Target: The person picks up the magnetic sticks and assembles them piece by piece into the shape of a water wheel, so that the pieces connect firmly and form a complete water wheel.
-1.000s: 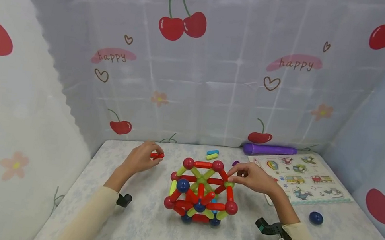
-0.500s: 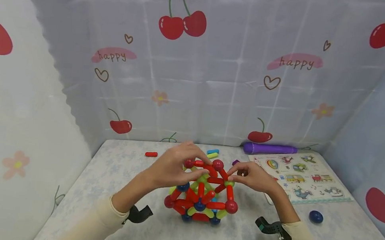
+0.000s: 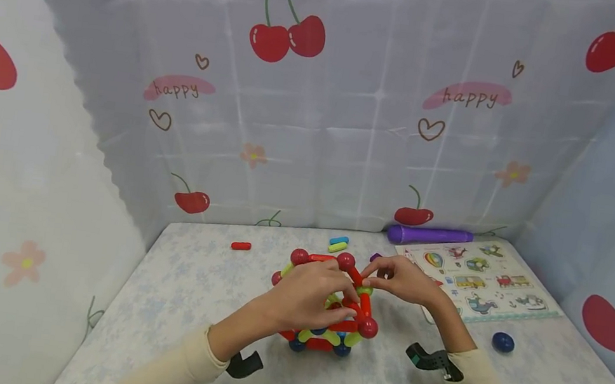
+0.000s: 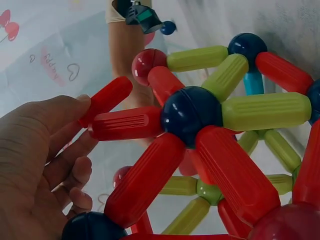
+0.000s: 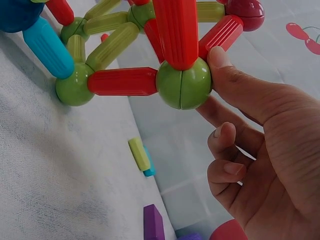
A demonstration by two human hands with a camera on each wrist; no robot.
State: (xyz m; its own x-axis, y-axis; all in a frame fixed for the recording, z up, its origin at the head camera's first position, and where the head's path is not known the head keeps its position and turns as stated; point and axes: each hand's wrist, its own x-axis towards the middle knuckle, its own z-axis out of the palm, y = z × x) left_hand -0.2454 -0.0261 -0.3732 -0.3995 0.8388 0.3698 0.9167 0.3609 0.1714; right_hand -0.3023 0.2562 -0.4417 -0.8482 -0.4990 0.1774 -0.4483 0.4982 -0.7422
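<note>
A ball-and-rod structure [image 3: 319, 344] of red, yellow-green and blue rods joined by red, blue and green balls stands on the table between both hands. My left hand [image 3: 306, 294] reaches over its near side and pinches a loose red rod [image 4: 111, 97] between thumb and fingers. That rod lies close beside another red rod [image 4: 127, 123] which sticks out from a dark blue ball [image 4: 191, 115]. At the structure's right side, my right hand [image 3: 403, 279] pinches it with thumb and index finger at a green ball [image 5: 184, 84] and the adjoining red rod.
On the table [image 3: 186, 292] lie a red rod [image 3: 240, 246], a blue rod [image 3: 339, 240] and a yellow-green rod [image 3: 338, 247] behind the structure. A picture board [image 3: 476, 273], a purple stick [image 3: 430, 236] and a dark blue ball [image 3: 503, 342] are at the right.
My left hand has carried a red rod from the back left of the table, rightward and nearer, over the structure. The right hand keeps its hold at the structure's right side.
</note>
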